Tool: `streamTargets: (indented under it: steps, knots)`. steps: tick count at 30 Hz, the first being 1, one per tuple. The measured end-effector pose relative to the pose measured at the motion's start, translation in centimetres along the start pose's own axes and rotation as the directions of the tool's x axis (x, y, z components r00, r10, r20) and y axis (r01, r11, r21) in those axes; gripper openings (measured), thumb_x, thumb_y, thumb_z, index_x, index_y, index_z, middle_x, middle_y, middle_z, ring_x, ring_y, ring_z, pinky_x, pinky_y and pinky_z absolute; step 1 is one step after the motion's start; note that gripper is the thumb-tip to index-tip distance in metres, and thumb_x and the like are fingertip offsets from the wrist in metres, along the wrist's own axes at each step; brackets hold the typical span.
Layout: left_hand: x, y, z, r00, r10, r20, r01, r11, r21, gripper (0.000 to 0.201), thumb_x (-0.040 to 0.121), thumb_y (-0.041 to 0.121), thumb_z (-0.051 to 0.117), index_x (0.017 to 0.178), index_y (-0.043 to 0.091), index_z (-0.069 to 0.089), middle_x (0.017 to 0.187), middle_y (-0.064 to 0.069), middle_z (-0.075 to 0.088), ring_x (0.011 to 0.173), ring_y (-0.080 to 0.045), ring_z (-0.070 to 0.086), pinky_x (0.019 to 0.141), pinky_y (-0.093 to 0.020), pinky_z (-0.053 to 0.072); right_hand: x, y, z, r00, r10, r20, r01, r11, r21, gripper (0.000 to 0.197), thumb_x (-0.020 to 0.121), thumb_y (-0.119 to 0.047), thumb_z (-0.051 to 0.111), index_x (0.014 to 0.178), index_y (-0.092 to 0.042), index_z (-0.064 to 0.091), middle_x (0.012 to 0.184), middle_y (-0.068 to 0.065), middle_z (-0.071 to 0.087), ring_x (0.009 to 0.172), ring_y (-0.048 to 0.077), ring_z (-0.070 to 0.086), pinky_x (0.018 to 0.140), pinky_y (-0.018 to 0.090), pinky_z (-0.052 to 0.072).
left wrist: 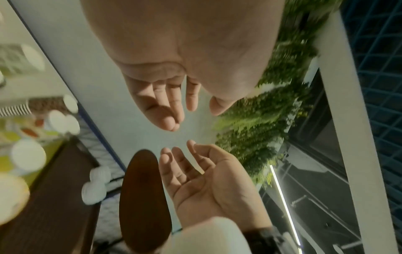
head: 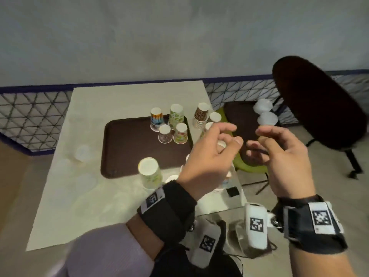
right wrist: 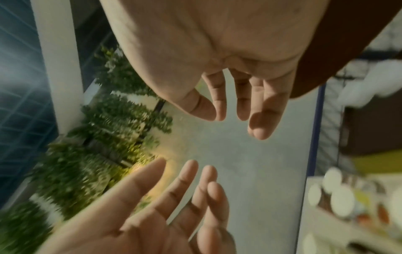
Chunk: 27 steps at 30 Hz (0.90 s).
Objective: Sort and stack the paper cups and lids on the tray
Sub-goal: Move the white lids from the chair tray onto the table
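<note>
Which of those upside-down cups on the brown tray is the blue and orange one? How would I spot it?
Find the brown tray on the pale table. Four upturned cups cluster in its far right corner; the blue and orange cup is the far left one. Its neighbours carry green leaves or brown and red prints.

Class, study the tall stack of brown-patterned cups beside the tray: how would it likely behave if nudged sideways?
The brown stack stands tall on a narrow base, so it would probably tip. Being nested paper, it is likely light and might slide first.
</note>
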<state>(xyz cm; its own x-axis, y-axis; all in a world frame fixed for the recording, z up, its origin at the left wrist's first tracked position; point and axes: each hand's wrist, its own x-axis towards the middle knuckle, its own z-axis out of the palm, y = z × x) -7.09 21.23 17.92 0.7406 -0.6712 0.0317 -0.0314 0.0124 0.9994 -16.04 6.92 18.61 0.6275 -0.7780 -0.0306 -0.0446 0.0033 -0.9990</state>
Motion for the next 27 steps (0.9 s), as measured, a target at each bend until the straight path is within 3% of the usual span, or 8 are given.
streamTargets:
  steps: [3,6,10,11,14,19,23,27]
  knots:
    - [2.9,-1.2,6.6,0.997,-0.022,0.074,0.02,1.0,0.017,0.031,0.097,0.041,0.062,0.127,0.038,0.057,0.114,0.006,0.063,0.077,-0.007,0.062,0.081,-0.045,0.062,3.6,1.7,-6.1,0.996,0.034,-0.084,-0.039,0.997,-0.059,0.022,0.095,-0.005,0.058,0.102,-0.022,0.07,0.105,0.006,0.07,0.09,0.024,0.071,0.075,0.035,0.059]
    - [6.1,-2.9,13.0,0.991,-0.091,0.097,0.091,0.996,0.004,0.033,0.095,0.043,0.062,0.127,0.044,0.056,0.121,0.007,0.058,0.079,-0.003,0.06,0.087,-0.039,0.06,8.3,4.7,-11.8,0.989,0.094,-0.112,-0.109,0.985,-0.135,0.022,0.092,-0.011,0.061,0.103,-0.029,0.07,0.107,0.007,0.071,0.092,0.026,0.072,0.074,0.037,0.057]
    - [11.1,-5.9,20.1,0.989,-0.131,0.069,0.124,0.988,0.092,0.04,0.099,0.04,0.061,0.138,0.035,0.052,0.131,0.002,0.056,0.092,0.004,0.062,0.085,-0.016,0.05,15.6,9.0,-18.1,0.977,0.18,-0.114,-0.2,0.959,-0.201,0.021,0.096,-0.012,0.059,0.109,-0.027,0.065,0.109,0.013,0.067,0.088,0.023,0.067,0.072,0.036,0.056]
    - [12.4,-6.8,21.7,0.986,-0.153,0.061,0.146,0.983,0.11,0.044,0.097,0.044,0.061,0.139,0.037,0.05,0.131,0.002,0.055,0.095,0.002,0.063,0.089,-0.019,0.053,17.4,10.0,-19.3,0.976,0.192,-0.102,-0.21,0.952,-0.222,0.02,0.096,-0.012,0.057,0.111,-0.025,0.064,0.107,0.013,0.066,0.086,0.022,0.066,0.072,0.037,0.057]
    - [16.8,-9.9,25.7,0.967,-0.253,-0.011,0.252,0.958,0.133,0.049,0.093,0.054,0.059,0.139,0.042,0.046,0.13,0.005,0.053,0.105,-0.009,0.064,0.095,-0.046,0.059,22.8,12.5,-21.9,0.974,0.209,-0.084,-0.225,0.92,-0.32,0.021,0.094,-0.02,0.057,0.113,-0.024,0.063,0.103,0.006,0.066,0.086,0.024,0.07,0.072,0.039,0.061]
    - [24.1,-14.9,30.4,0.905,-0.403,-0.137,0.416,0.905,0.092,0.06,0.086,0.057,0.061,0.141,0.039,0.045,0.131,-0.002,0.053,0.113,-0.019,0.062,0.099,-0.051,0.057,31.4,16.5,-23.1,0.97,0.243,-0.025,-0.228,0.864,-0.45,0.03,0.077,-0.047,0.057,0.105,-0.037,0.06,0.099,-0.002,0.065,0.089,0.03,0.068,0.081,0.052,0.059]
    - [29.7,-20.1,31.5,0.854,-0.468,-0.228,0.501,0.858,0.116,0.084,0.066,0.074,0.054,0.14,0.037,0.045,0.128,-0.01,0.055,0.113,-0.033,0.065,0.1,-0.058,0.055,37.7,19.4,-22.6,0.979,0.206,0.001,-0.167,0.799,-0.578,0.03,0.096,-0.023,0.058,0.124,-0.011,0.057,0.11,0.009,0.062,0.099,0.025,0.056,0.081,0.029,0.041]
    - [34.2,-23.6,31.4,0.822,-0.519,-0.235,0.555,0.823,0.12,0.088,0.063,0.073,0.054,0.143,0.038,0.042,0.128,-0.008,0.057,0.117,-0.03,0.062,0.103,-0.055,0.053,42.5,22.6,-21.5,0.97,0.239,-0.037,-0.211,0.763,-0.611,0.044,0.098,-0.024,0.055,0.139,-0.01,0.049,0.137,0.019,0.051,0.125,0.038,0.05,0.102,0.04,0.041]
